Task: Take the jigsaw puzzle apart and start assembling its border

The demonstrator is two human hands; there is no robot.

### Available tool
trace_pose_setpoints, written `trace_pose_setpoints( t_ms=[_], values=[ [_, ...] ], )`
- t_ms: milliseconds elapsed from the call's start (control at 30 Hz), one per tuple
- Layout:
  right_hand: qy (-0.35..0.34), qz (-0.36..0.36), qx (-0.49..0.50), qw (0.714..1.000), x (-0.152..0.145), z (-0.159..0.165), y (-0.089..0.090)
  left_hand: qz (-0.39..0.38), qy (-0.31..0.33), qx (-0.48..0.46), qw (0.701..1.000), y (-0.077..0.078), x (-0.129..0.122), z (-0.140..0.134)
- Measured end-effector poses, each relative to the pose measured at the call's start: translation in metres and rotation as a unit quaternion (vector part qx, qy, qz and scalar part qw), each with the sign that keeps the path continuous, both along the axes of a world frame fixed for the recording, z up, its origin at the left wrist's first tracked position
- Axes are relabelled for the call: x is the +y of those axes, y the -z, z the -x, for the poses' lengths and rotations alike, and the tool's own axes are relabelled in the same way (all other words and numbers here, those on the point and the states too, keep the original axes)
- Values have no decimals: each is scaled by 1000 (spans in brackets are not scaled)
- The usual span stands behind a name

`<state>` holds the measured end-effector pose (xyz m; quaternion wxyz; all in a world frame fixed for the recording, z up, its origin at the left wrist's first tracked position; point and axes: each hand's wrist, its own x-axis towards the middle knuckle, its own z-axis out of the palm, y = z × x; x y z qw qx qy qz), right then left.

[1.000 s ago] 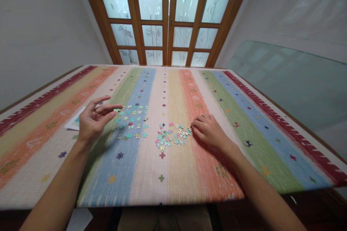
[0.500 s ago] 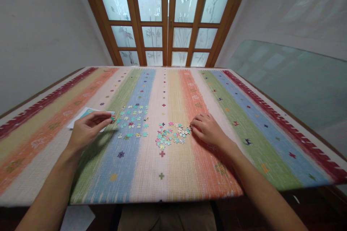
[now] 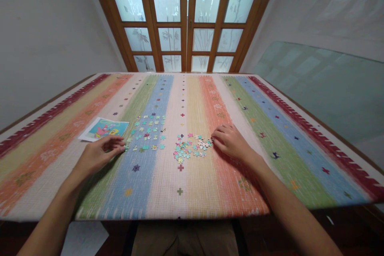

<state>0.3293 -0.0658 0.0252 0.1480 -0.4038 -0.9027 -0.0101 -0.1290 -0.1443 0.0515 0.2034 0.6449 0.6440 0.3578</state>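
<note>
My left hand is at the left end of the lowest row of laid-out puzzle pieces, thumb and fingertips pinched on a small teal jigsaw puzzle piece. Spaced rows of mostly teal pieces lie to its right on the blue stripe. My right hand rests on the orange stripe with its fingers curled, tips at the right edge of a loose heap of puzzle pieces. Whatever may be under those fingers is hidden. Just beyond my left hand lies a picture card with a pink and a yellow cartoon figure.
A striped cloth covers the table. Beneath its front edge, at lower left, a pale sheet shows. Wooden doors with frosted panes stand past the far edge, and a glass panel leans at the right wall.
My left hand has moved down toward me with the puzzle piece, from beside the middle rows to the lowest row, uncovering the picture card. My right hand stays by the heap.
</note>
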Motion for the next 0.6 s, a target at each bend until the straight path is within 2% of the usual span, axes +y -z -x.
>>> trace_pose_setpoints(
  t_ms=[200, 367, 500, 600],
  values=[
    [-1, 1, -6, 1000, 0, 0, 0, -1, -8, 55, 998, 3, 1, 2],
    [-1, 5, -6, 1000, 0, 0, 0, -33, -28, 86, 995, -9, 3, -6],
    [-1, 6, -2, 1000, 0, 1, 0, -80, 4, 114, 990, -21, 13, -31],
    [-6, 4, 3, 1000, 1, 1, 1, -111, 66, 118, 985, -25, 23, -61]
  ],
)
